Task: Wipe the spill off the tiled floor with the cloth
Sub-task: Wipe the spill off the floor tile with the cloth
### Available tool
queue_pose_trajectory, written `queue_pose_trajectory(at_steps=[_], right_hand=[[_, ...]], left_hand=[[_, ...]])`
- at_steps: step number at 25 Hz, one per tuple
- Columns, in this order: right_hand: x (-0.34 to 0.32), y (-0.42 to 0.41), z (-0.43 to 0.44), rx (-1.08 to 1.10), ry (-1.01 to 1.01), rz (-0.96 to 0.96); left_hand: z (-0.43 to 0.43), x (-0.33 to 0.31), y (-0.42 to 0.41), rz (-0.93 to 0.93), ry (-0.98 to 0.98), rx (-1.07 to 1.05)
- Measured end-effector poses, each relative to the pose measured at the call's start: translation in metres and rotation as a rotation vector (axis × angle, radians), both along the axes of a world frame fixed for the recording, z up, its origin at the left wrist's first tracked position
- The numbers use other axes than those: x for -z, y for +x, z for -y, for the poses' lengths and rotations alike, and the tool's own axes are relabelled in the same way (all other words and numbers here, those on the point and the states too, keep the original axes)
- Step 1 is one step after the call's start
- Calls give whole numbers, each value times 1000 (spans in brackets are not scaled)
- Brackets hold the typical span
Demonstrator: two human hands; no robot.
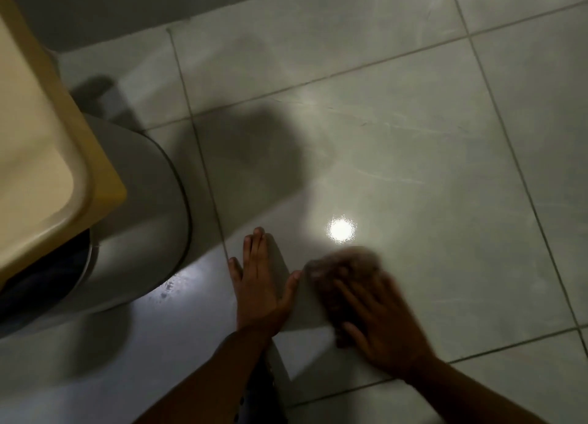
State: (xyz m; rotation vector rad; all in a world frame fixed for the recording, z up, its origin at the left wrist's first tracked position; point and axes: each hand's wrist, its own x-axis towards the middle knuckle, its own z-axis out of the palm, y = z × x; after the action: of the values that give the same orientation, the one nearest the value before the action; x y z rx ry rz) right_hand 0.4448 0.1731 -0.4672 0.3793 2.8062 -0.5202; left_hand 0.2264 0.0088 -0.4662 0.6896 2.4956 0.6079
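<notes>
My right hand (381, 325) presses flat on a dark brownish cloth (346, 267) on the pale tiled floor (413, 137); both are blurred by motion. The cloth sticks out beyond my fingertips, just below a bright round light reflection (342, 228). My left hand (259, 283) lies flat on the floor to the left of the cloth, fingers spread, holding nothing. Wet streaks and small droplets (168, 286) glisten on the floor left of my left hand. I cannot make out a distinct spill under the cloth.
A grey rounded bin (140, 232) stands at the left, close to my left hand. Above it juts a yellow and cream plastic tub or tray (41, 143). A grey wall base (127, 9) runs along the top left. Open tiles extend right and upward.
</notes>
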Motion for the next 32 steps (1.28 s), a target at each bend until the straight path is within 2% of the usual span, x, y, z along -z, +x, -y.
queue_pose_trajectory(at_steps=[2,4,6,8,10,12,16,19,21,24,26,29,32], right_hand=[[-8,33,-52,105,48,79],[-10,14,-103,270,115,109],[-10,-55,-130,479,144,69],[-6,-135,-117,540,142,-2],[-2,-186,-78,396,105,-45],[2,-191,-35,174,50,-61],[8,-88,7,-35,-15,-72],[3,0,-21,22,43,9],[-4,17,-62,141,95,47],[-4,-42,-106,412,156,59],[-2,-106,-105,504,136,37],[4,-157,-63,346,62,-32],[4,-133,-13,148,-2,-54]], left_hand=[[-1,-1,-1,-1,2,-7],[-2,-2,0,3,2,-6],[-2,-1,0,7,2,-1],[-1,-1,-1,17,-6,-3],[0,-1,-1,21,-14,-3],[-1,-2,0,17,-12,1],[1,0,-1,4,8,-9],[3,3,-1,9,21,-11],[1,3,-1,9,13,-10],[0,3,-1,6,1,-7],[0,3,0,1,-10,-5],[1,1,1,-9,-25,1],[-2,-2,1,13,-51,9]])
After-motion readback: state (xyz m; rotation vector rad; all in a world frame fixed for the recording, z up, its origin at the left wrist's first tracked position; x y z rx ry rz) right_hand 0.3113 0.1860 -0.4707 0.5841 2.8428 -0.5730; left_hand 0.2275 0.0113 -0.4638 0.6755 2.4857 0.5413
